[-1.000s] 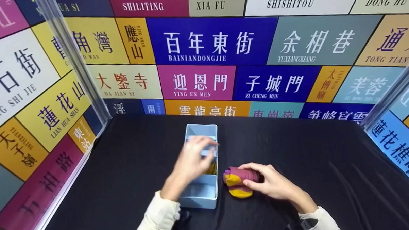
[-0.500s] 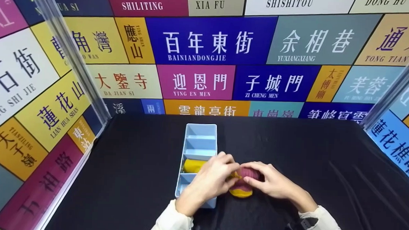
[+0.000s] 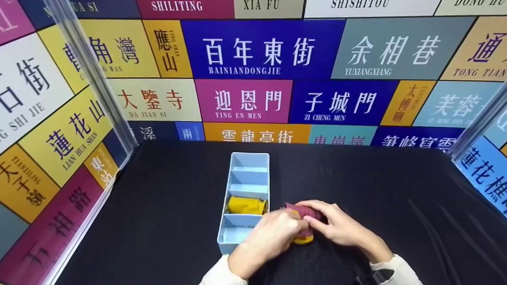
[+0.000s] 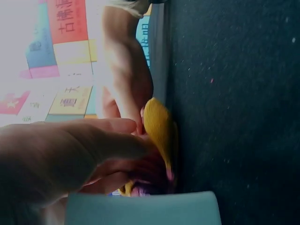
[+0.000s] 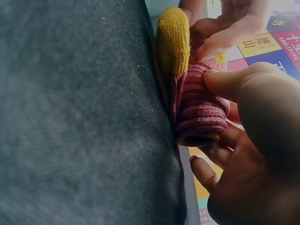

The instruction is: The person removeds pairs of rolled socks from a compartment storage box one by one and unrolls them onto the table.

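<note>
A rolled pair of maroon socks [image 3: 308,211] with yellow parts lies on the black cloth, right of the box. My right hand [image 3: 339,226] grips the roll from the right, its thumb on the ribbed maroon side in the right wrist view. At the roll's other end, my left hand [image 3: 275,232] has its fingers curled on the fabric, hiding that end from the head view. A yellow flap of the socks [image 5: 173,42] hangs beside the roll against the cloth. Left of the hands stands a light blue divided box [image 3: 228,248], with a yellow cloth roll [image 3: 247,205] in one compartment.
Black cloth [image 3: 170,224] covers the table, with creases at the right. Printed panels [image 3: 261,50] of coloured signs stand behind and at both sides, with clear corner posts [image 3: 107,91]. The box lies close to the left forearm.
My left hand has moved from over the box rightward and down to the sock roll, uncovering the yellow roll in the box. My right hand stays at the socks.
</note>
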`<state>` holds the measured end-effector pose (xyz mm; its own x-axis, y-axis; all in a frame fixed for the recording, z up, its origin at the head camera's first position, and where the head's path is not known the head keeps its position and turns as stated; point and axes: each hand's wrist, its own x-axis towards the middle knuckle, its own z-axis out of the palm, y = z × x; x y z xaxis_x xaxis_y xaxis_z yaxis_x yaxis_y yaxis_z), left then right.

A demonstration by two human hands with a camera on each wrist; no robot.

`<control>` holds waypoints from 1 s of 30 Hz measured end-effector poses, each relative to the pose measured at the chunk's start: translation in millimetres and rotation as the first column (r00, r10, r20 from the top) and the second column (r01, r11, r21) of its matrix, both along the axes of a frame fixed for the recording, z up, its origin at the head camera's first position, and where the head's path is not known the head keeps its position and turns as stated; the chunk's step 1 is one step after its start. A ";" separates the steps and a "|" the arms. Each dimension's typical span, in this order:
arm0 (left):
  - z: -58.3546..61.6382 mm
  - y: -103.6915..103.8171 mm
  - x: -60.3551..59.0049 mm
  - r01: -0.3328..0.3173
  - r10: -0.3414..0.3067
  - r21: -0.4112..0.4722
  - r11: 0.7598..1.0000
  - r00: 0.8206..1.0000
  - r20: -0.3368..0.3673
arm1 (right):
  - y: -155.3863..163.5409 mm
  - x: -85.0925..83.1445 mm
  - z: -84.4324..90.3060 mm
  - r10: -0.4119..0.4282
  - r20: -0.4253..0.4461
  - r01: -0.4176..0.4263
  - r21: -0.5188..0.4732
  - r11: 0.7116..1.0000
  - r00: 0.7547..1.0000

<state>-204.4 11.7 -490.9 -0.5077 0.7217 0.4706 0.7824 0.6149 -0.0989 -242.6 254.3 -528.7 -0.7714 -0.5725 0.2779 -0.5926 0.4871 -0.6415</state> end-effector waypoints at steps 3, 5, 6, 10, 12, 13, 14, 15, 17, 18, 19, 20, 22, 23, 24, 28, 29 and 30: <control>-3.3 5.2 6.3 -0.041 0.042 -0.071 0.997 0.999 0.017 | -0.3 0.2 0.1 -0.013 -0.006 0.013 0.016 1.000 1.000; -6.1 8.5 9.9 -0.068 0.073 -0.126 0.990 0.997 0.033 | -0.7 0.2 0.6 -0.013 0.001 0.013 0.016 1.000 1.000; -7.5 10.0 11.5 -0.080 0.085 -0.145 0.986 0.996 0.030 | -1.1 0.0 0.9 -0.010 0.006 0.010 0.012 1.000 1.000; -12.2 15.6 16.6 -0.115 0.118 -0.159 0.981 0.993 0.009 | -2.1 -0.3 1.3 -0.006 0.039 0.007 -0.023 1.000 0.999; -13.4 17.1 18.2 -0.124 0.128 -0.150 0.981 0.992 0.017 | -2.8 -0.8 1.3 -0.014 0.069 0.019 -0.064 0.998 0.998; -13.8 17.6 18.8 -0.126 0.131 -0.146 0.981 0.991 0.024 | -3.1 -1.1 1.1 -0.020 0.079 0.027 -0.084 0.996 0.997; -14.0 17.9 19.2 -0.126 0.132 -0.142 0.982 0.991 0.032 | -3.4 -1.2 1.0 -0.029 0.080 0.037 -0.100 0.994 0.996; -14.1 18.1 19.4 -0.128 0.134 -0.140 0.982 0.990 0.037 | -3.6 -1.3 0.9 -0.036 0.083 0.046 -0.113 0.993 0.996; -14.2 18.3 19.2 -0.129 0.135 -0.136 0.982 0.990 0.039 | -4.0 -1.9 0.4 -0.048 0.069 0.056 -0.126 0.990 0.996; -14.3 18.3 19.0 -0.129 0.135 -0.134 0.983 0.990 0.036 | -4.0 -2.1 0.2 -0.051 0.056 0.058 -0.123 0.991 0.997; -14.4 18.3 18.8 -0.129 0.135 -0.132 0.983 0.990 0.033 | -3.8 -2.1 -0.1 -0.054 0.045 0.059 -0.118 0.991 0.997; -14.5 18.3 18.6 -0.129 0.134 -0.130 0.983 0.991 0.029 | -3.6 -2.0 -0.4 -0.056 0.039 0.060 -0.112 0.992 0.998; -14.9 18.2 18.4 -0.133 0.136 -0.130 0.983 0.991 0.016 | -3.2 -2.1 -1.3 -0.055 0.045 0.060 -0.108 0.992 0.997; -15.2 18.1 18.4 -0.136 0.138 -0.131 0.982 0.990 0.009 | -3.1 -2.1 -1.6 -0.056 0.053 0.061 -0.107 0.992 0.997; -15.4 18.1 18.4 -0.140 0.141 -0.133 0.981 0.990 0.000 | -3.0 -2.1 -1.8 -0.055 0.063 0.062 -0.105 0.993 0.996; -16.7 18.0 18.8 -0.161 0.156 -0.136 0.978 0.987 -0.046 | -3.2 -2.5 -2.1 -0.059 0.097 0.069 -0.100 0.993 0.994; -16.9 17.9 18.9 -0.166 0.159 -0.137 0.977 0.986 -0.059 | -3.4 -2.7 -1.8 -0.060 0.102 0.070 -0.098 0.993 0.993; -17.3 17.8 19.0 -0.170 0.162 -0.136 0.976 0.984 -0.071 | -3.6 -2.9 -1.4 -0.060 0.104 0.070 -0.097 0.993 0.993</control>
<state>-185.4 29.5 -508.2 -0.6005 0.6909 0.4026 0.6609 0.7122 -0.2366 -245.5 250.7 -530.2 -0.8330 -0.4934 0.2503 -0.4917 0.4528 -0.7438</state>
